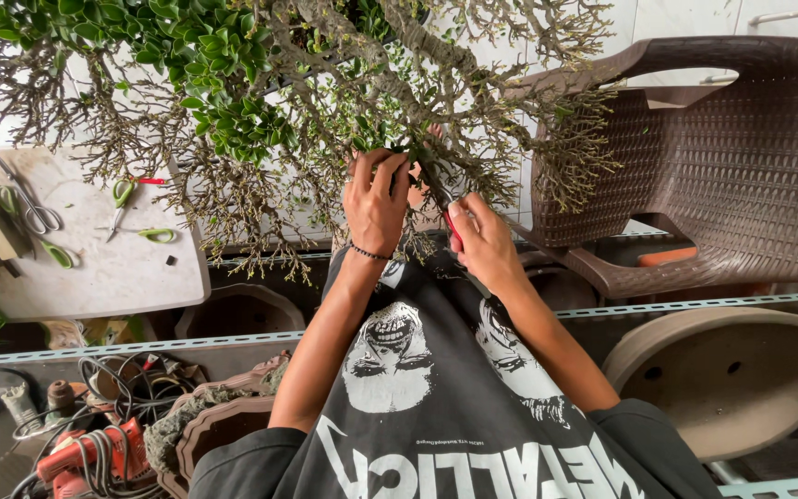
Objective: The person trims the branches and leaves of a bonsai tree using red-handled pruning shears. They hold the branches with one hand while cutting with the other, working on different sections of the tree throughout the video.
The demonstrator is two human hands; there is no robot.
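A bonsai tree with green leaves at the upper left and many bare, twiggy branches spreads across the top of the view. My left hand, with a dark bead bracelet at the wrist, grips a branch near the middle of the tree. Just to the right, my right hand is closed around a red-handled cutting tool whose tip points up into the same cluster of twigs. The tool's blades are hidden among the branches.
A white table at left holds scissors and green-handled shears. A brown woven plastic chair stands at right. Below are an oval beige pot, brown pots, metal rails and a red power tool with cables.
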